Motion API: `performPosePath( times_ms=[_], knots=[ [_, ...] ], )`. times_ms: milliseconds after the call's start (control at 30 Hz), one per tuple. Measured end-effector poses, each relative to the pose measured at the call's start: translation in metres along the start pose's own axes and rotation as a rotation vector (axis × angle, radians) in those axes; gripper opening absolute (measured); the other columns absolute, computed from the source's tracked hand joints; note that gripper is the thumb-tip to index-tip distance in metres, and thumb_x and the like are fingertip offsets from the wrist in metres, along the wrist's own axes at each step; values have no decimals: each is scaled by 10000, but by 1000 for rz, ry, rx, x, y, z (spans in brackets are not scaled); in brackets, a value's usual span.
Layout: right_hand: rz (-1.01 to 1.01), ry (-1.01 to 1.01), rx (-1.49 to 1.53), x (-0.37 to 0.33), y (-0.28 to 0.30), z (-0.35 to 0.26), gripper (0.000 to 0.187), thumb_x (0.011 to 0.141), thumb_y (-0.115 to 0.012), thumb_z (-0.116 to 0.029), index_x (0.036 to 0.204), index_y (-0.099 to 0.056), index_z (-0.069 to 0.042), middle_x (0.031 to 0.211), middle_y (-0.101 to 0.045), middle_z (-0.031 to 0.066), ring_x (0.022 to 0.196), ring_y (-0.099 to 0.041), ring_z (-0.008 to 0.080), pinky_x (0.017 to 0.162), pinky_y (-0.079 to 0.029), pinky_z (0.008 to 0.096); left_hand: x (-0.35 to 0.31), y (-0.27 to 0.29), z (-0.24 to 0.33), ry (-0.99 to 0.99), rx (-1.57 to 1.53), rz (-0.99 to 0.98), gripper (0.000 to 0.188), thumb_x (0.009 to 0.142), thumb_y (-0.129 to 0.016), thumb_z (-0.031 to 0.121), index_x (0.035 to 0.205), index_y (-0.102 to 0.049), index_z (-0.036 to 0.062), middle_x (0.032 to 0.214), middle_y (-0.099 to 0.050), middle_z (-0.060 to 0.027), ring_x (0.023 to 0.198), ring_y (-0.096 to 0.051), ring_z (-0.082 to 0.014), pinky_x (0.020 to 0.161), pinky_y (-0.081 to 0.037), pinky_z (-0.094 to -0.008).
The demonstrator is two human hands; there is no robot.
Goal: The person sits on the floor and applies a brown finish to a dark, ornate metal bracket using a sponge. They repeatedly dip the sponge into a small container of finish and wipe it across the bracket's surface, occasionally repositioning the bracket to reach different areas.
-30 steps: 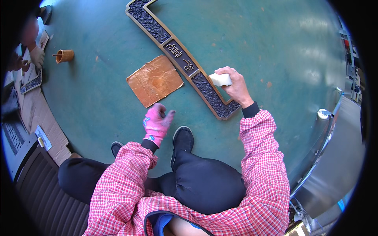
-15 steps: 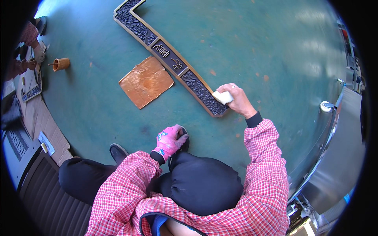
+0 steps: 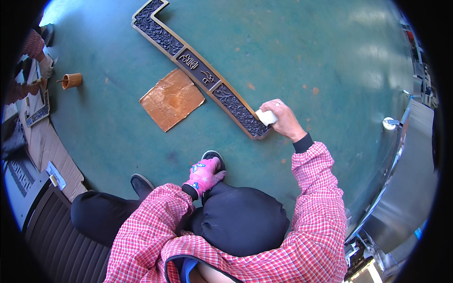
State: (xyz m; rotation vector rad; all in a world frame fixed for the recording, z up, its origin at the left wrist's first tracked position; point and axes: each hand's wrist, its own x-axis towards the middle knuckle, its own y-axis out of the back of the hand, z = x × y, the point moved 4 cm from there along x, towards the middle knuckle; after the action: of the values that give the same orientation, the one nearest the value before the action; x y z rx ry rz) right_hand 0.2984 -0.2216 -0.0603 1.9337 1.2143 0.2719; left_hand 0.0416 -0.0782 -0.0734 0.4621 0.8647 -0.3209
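Observation:
A long, bent decorative metal panel [image 3: 195,65] lies diagonally on the green floor, with dark floral relief, raised characters and a bronze-coloured border. At its near right end, my bare right hand [image 3: 283,119] grips a white sponge-like block [image 3: 266,117] against the border. The block's far side is partly hidden by my fingers. In a pink patterned glove, my left hand [image 3: 206,175] rests by my knee, over my dark shoe. Its thumb stands away from loosely bent fingers, and nothing shows in it.
Left of the panel lies a square of coppery-stained cardboard [image 3: 172,100]. An orange-brown cup [image 3: 71,80] with a stick in it stands farther left. Another person's gloved hand [image 3: 46,67] is near a smaller ornate panel [image 3: 38,113] at the left edge. A caster wheel [image 3: 390,124] and metal sheeting [image 3: 409,177] stand right.
The panel, cardboard and cup appear slightly further left in the picture. My right hand keeps the white block at the panel's near end. My left thumb and fingers look slightly further apart.

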Motion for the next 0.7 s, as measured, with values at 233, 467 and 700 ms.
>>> performPosePath(
  times_ms=[233,467,700],
  knots=[
    [128,46,97,-2,2,-17,375,671,-634,98,992,-597,-94,1008,-668,53,1028,-604,304,853,-504,382,3,-4,-3,-13,12,21,322,796,-719,342,954,-609,84,866,-679,-138,847,-657,-341,729,-509,-452],
    [192,-29,-8,-12,6,-1,391,666,-632,113,995,-599,-95,1022,-671,52,1041,-607,294,856,-510,377,1,-2,-3,-4,9,22,315,806,-705,342,953,-605,82,880,-675,-157,859,-651,-356,735,-507,-465],
    [204,-26,9,-12,3,-3,389,658,-647,105,989,-595,-93,1020,-672,56,1035,-608,297,854,-513,384,3,-5,-6,-48,9,88,320,804,-715,368,905,-599,87,813,-663,-123,784,-646,-325,669,-498,-443]
  ],
)
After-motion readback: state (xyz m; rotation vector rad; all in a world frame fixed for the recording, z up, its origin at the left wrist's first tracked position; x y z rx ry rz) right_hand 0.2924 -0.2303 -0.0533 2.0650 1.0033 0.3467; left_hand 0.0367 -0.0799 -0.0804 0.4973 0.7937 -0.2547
